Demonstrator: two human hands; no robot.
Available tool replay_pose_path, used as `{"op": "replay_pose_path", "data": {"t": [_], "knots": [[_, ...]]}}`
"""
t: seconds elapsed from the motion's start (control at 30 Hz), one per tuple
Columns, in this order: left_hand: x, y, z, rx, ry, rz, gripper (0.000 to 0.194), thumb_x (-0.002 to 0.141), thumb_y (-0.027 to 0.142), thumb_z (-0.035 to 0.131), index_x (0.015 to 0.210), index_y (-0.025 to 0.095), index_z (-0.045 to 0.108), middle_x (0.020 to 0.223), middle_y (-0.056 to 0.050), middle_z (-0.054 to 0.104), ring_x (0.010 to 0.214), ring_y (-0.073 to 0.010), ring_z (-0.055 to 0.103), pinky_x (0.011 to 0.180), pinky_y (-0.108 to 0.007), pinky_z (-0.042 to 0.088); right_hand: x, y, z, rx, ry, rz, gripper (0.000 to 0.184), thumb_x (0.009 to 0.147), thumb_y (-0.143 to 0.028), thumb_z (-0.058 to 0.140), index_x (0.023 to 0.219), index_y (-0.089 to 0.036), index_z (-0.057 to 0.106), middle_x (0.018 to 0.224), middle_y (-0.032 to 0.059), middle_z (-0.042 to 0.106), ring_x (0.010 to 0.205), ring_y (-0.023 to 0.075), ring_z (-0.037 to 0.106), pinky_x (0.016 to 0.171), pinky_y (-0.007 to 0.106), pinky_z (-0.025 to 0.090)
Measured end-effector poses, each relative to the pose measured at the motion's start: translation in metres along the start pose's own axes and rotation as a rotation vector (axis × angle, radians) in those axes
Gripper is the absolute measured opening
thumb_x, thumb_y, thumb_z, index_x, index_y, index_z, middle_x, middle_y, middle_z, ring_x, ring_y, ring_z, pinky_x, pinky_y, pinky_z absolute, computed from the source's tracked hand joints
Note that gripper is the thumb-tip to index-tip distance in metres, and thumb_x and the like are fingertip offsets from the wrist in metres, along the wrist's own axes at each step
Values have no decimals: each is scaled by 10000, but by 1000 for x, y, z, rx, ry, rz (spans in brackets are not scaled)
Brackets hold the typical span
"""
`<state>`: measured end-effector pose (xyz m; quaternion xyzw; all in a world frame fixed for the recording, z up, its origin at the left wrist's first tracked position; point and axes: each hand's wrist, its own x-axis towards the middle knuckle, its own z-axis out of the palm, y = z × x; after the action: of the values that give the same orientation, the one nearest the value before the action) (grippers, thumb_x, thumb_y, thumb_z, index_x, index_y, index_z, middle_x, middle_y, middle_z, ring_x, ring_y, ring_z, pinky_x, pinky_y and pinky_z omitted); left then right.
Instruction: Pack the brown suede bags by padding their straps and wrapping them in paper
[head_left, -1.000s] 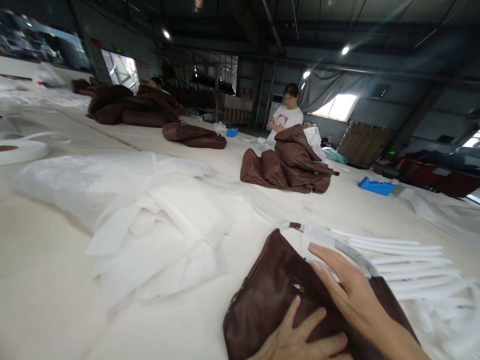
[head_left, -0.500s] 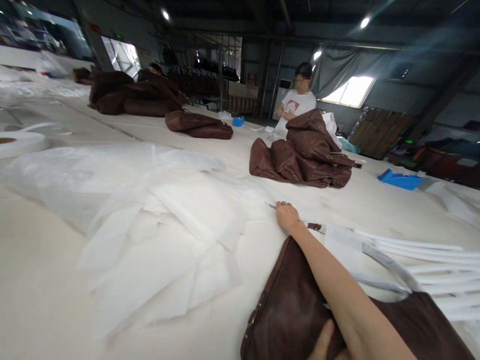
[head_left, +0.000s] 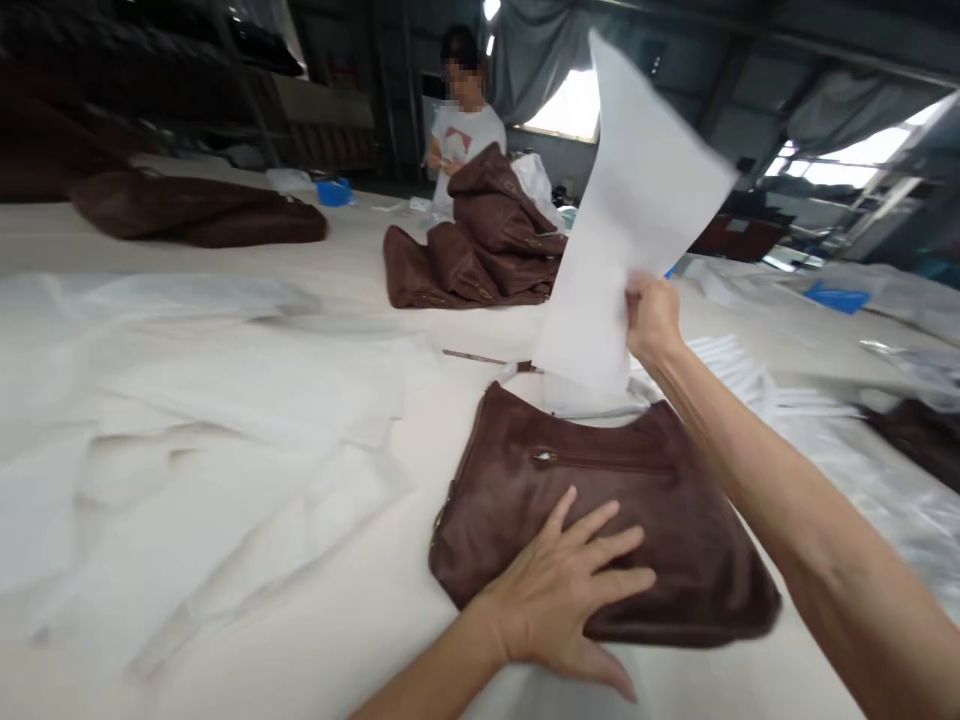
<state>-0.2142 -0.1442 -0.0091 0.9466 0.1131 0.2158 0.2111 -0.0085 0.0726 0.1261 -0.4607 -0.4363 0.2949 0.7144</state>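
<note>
A dark brown leather handbag (head_left: pixel 645 540) lies flat on the white table, a zipped slit across its upper part. My left hand (head_left: pixel 562 590) rests on the bag's front, palm down and fingers spread. Above the bag, my right hand (head_left: pixel 652 315) is closed on the edge of a white paper sheet (head_left: pixel 637 190), which stands up and bends at its top. Behind the bag's top edge lies a thin dark strip (head_left: pixel 480 357). The sheet partly hides the bag's strap area.
Loose white sheets (head_left: pixel 247 420) spread over the table at left. Brown bags (head_left: pixel 480 255) are piled across the table, near a standing person (head_left: pixel 469 130). Another brown bag (head_left: pixel 210 210) lies further left. White wrapped strips (head_left: pixel 750 380) and clear plastic (head_left: pixel 862 510) lie at right.
The view has turned right. My right hand has come away from the thin object on the table and now holds up a white sheet. My left hand now lies spread on the bag.
</note>
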Motion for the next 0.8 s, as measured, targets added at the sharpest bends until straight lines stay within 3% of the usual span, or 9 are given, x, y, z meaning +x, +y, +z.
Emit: {"op": "replay_pose_path", "data": {"t": [0.1, 0.2, 0.37, 0.47, 0.6, 0.73, 0.8], "knots": [[6, 3, -1, 15, -105, -24, 860, 775, 518, 741, 1496, 274, 341, 1589, -93, 321, 1498, -358, 161, 1171, -709, 13, -26, -43, -62, 22, -16, 70, 243, 583, -202, 596, 824, -179, 582, 703, -44, 610, 636, 126, 552, 570, 217, 453], [9, 4, -1, 70, -131, -67, 796, 769, 312, 742, 1474, 247, 378, 1582, -91, 336, 1499, -345, 164, 1181, -695, 20, -65, -73, -117, -107, -123, 191, 334, 590, -307, 746, 866, -159, 629, 671, -32, 626, 593, 132, 555, 540, 229, 448], [11, 3, -1, 120, -107, -73, 707, 794, 283, 712, 1441, 269, 430, 1553, -81, 395, 1489, -333, 214, 1187, -687, 64, -110, -100, -184, -409, -198, 182, 417, 642, -516, 780, 738, -150, 605, 559, -52, 526, 475, 78, 418, 446, 195, 314], [11, 0, 1, 154, -110, -71, 675, 825, 295, 685, 1448, 282, 425, 1554, -78, 391, 1486, -330, 225, 1188, -681, 70, -126, -105, -203, -509, -228, 172, 427, 649, -546, 759, 720, -158, 595, 590, -42, 525, 511, 88, 429, 461, 206, 332], [10, -4, 3, 166, -98, -59, 655, 845, 316, 674, 1451, 294, 426, 1556, -73, 387, 1482, -329, 239, 1195, -665, 49, -141, -100, -210, -579, -271, 167, 402, 682, -552, 715, 708, -177, 571, 636, -21, 539, 573, 117, 469, 502, 227, 370], [11, -5, 0, 43, -85, -85, 682, 838, 541, 680, 1435, 288, 467, 1532, -100, 419, 1471, -359, 256, 1187, -672, -2, -157, -92, -205, -667, -323, 117, 351, 750, -521, 663, 698, -195, 543, 637, -32, 506, 594, 122, 452, 523, 230, 355], [14, -2, -4, -121, -30, -185, 705, 792, 628, 690, 1387, 284, 529, 1485, -108, 485, 1457, -366, 290, 1189, -662, -22, -165, -90, -200, -738, -362, 99, 331, 782, -498, 644, 695, -202, 525, 630, -40, 487, 593, 120, 446, 529, 230, 342]]}}
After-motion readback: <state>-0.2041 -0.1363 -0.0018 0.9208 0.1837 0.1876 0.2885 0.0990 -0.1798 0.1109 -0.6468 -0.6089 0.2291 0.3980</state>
